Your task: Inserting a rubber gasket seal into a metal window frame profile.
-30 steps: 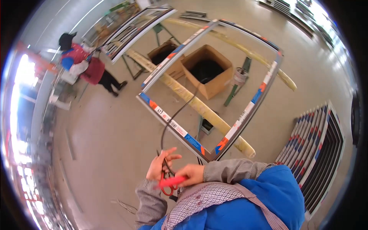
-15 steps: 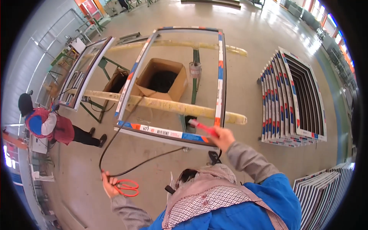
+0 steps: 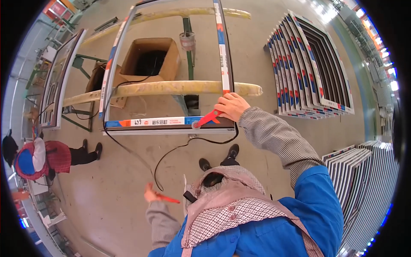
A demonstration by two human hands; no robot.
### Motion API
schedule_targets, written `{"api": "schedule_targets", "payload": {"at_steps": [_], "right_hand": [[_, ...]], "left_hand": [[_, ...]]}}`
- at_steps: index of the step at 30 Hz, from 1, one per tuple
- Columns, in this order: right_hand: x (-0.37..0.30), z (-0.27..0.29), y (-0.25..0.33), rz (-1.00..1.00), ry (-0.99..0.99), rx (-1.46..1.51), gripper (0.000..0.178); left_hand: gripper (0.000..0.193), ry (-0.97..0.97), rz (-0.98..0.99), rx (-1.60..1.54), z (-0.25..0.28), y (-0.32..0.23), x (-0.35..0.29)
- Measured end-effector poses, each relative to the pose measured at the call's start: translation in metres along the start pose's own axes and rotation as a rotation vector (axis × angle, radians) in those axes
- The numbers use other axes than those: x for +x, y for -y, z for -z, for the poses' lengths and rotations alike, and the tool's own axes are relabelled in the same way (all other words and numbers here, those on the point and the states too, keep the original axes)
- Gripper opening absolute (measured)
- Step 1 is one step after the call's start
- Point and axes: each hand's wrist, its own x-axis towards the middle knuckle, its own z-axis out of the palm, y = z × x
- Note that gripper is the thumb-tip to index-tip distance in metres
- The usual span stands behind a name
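Right hand (image 3: pixel 231 107): fingers clamped on a red-handled tool (image 3: pixel 209 117), held over the near right corner of a pale window-type frame (image 3: pixel 169 122). The tool's pale, rounded tip was at the near rail; contact could not be confirmed. Left hand (image 3: pixel 151 195): low, well apart from the frame, with a slim red item (image 3: pixel 170 199) projecting from it. Motion blur; could not tell whether its fingers were together or apart.

Surroundings: frame lay across a near yellow-wrapped beam (image 3: pixel 180 88) and a far yellow-wrapped beam (image 3: pixel 195 13). An open cardboard box (image 3: pixel 171 64) with dark contents stood below, within the frame's outline. A green stand (image 3: pixel 190 55) carried a can-like container (image 3: pixel 187 41). A black strip (image 3: pixel 155 168) looped between frame and wearer; one stretch crossed the near left corner, another met the right corner, so strip lay in the way on the near side. Whether these were one length could not be told. A co-worker (image 3: pixel 47 156) stood at left by a second frame (image 3: pixel 60 81).

Counts: two hands, one frame under work, two beams, one co-worker. Boxes: two, the other box (image 3: pixel 99 76) partly hidden. Stacked frames (image 3: pixel 302 70) stood at right; further stacks (image 3: pixel 349 175) lower right, too crowded to count.
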Motion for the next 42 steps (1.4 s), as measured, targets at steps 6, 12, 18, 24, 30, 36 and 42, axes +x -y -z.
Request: {"api": "schedule_targets", "payload": {"at_steps": [6, 12, 18, 24, 30, 36, 42], "right_hand": [[-0.059, -0.019, 0.033, -0.54, -0.335, 0.356, 0.029], [-0.132, -0.092, 0.037, -1.02, -0.162, 0.601, 0.022], [-0.114, -0.113, 0.027, -1.126, -0.013, 1.07, 0.034], [-0.093, -0.116, 0.048, -1.399, -0.272, 1.613, 0.028], [-0.098, -0.128, 0.049, -1.281, -0.252, 1.19, 0.025], [-0.156, -0.098, 0.103, -1.172, -0.094, 1.322, 0.029], [-0.184, -0.089, 0.154, -1.163, 0.135, 1.511, 0.025]], "left_hand": [[0.022, 0.797, -0.141, 0.282, -0.19, -0.055, -0.151], [0.027, 1.041, -0.432, 0.376, -0.288, 0.022, -0.199], [0.016, 1.009, -0.006, 0.245, -0.292, 0.018, -0.232], [0.013, 0.976, 0.282, 0.25, -0.294, 0.014, -0.229], [0.015, 0.937, 0.298, 0.227, -0.294, 0.017, -0.222], [0.023, 0.882, 0.23, 0.089, -0.288, 0.012, -0.222], [0.044, 0.896, 0.19, 0.075, -0.285, 0.002, -0.246]]}}
